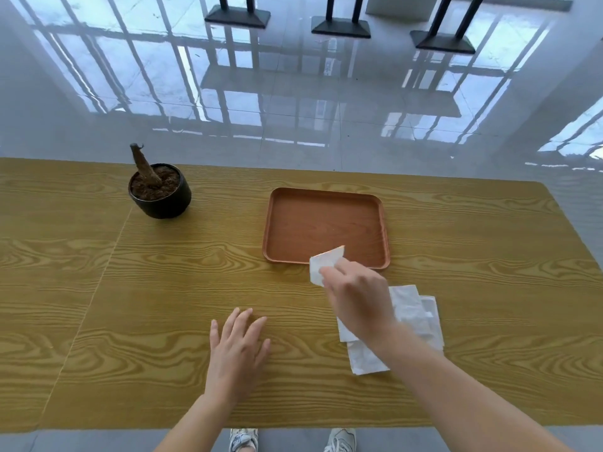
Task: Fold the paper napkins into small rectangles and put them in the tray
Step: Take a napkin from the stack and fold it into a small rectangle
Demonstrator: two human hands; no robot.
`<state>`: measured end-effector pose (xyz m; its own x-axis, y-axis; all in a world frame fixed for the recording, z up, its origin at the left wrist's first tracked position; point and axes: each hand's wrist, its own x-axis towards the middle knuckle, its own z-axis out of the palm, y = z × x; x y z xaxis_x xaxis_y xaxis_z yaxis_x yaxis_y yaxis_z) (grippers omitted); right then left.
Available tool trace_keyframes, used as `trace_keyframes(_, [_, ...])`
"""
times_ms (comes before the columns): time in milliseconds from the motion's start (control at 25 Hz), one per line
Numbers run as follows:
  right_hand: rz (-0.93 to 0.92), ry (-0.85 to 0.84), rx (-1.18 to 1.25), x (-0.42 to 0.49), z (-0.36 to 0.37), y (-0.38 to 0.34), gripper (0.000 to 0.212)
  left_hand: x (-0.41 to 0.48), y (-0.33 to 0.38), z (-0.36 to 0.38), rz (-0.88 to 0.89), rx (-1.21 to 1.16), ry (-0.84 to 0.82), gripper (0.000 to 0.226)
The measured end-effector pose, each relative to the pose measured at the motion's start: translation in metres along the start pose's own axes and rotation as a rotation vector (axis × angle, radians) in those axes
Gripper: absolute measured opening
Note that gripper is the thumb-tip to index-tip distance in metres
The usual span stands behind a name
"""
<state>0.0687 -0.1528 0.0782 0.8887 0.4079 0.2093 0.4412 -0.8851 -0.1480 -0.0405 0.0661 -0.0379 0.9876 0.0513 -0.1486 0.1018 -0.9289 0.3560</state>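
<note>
A reddish-brown wooden tray (pixel 326 197) lies on the table, with nothing on its floor. My right hand (pixel 357 295) pinches a small folded white napkin (pixel 324 262) that hangs over the tray's near rim. Beneath my right wrist, a loose pile of white napkins (pixel 412 313) rests on the table, partly hidden by my arm. My left hand (pixel 236 349) lies flat on the wood to the left, fingers spread, holding nothing.
A black pot with soil and a bare brown stump (pixel 160 190) stands at the back left of the yellow wood-grain table (pixel 163 272). Beyond the far edge is glossy tiled floor with black furniture bases (pixel 341 27). My shoes (pixel 243 440) show below the near edge.
</note>
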Motion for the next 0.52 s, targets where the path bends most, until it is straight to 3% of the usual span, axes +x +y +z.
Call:
trace_keyframes(240, [-0.239, -0.204, -0.056, -0.038, 0.072, -0.067, 0.016, -0.013, -0.026, -0.017, -0.154, -0.213, 0.109, 0.048])
trace_keyframes(360, [-0.211, -0.306, -0.006, -0.064, 0.08, -0.066, 0.01, -0.014, -0.028, -0.021, -0.151, -0.23, 0.095, 0.056])
trace_keyframes(520, [-0.073, -0.34, 0.084, -0.077, 0.072, -0.036, 0.022, -0.006, -0.017, -0.021, -0.228, -0.135, 0.119, 0.064])
